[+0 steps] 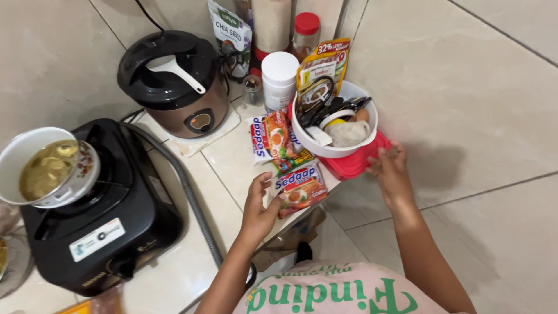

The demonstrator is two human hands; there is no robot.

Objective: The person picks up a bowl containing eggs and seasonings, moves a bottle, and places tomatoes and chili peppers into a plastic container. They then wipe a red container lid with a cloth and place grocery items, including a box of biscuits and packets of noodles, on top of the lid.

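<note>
Hands at the counter edge, frame centre.
Left hand (260, 204) fingers curl around a noodle packet (300, 189); right hand (393, 172), fingers spread, touches the red tray (356, 163).

Glossy beige tiled wall (465, 87), tiled counter (174, 279)
</note>
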